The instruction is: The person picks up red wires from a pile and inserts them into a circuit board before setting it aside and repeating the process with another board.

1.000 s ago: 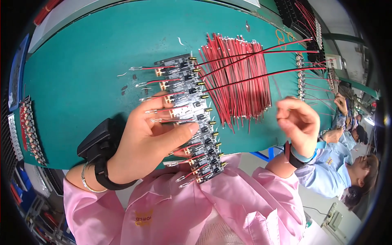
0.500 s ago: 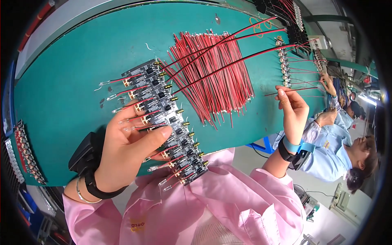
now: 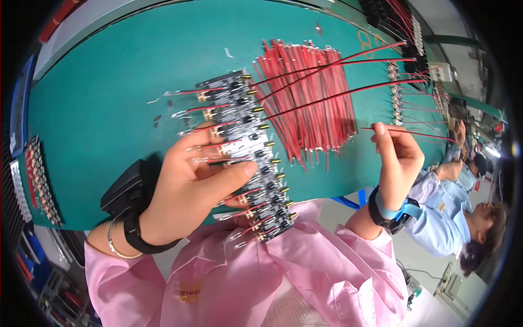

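My left hand (image 3: 188, 185) grips a long black circuit board strip (image 3: 249, 147) with several small modules and gold pins, held tilted over the near edge of the green table (image 3: 109, 98). Red wires run from its upper modules toward the right. My right hand (image 3: 396, 158) is raised to the right of the strip and pinches a single red wire (image 3: 414, 132) between thumb and fingers. A pile of loose red wires (image 3: 310, 103) lies on the table between both hands.
More component strips (image 3: 396, 92) lie at the table's right end, and red parts (image 3: 38, 180) line its left edge. A person in a blue coat (image 3: 463, 218) sits at the lower right.
My right hand has drawn one red wire out of the pile and lifted it toward me. The view has shifted, and my left hand keeps its hold on the strip.
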`<control>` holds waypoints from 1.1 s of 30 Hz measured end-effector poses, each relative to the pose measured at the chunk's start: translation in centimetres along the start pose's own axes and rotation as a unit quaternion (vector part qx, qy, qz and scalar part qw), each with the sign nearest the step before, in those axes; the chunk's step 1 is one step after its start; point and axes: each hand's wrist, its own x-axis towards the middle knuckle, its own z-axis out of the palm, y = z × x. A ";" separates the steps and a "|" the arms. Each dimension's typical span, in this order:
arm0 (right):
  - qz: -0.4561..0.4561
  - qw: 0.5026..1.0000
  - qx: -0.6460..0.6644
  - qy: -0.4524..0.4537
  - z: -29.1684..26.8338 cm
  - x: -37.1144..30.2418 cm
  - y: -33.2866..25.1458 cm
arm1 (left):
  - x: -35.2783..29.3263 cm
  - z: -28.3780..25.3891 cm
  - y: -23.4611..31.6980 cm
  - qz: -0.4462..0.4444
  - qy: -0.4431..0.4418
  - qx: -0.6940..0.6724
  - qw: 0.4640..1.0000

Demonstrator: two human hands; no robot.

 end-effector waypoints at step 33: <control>-0.188 0.974 0.079 -0.094 8.6 -1.8 -4.1 | -0.3 -1.2 -0.5 0.054 -0.002 0.027 0.998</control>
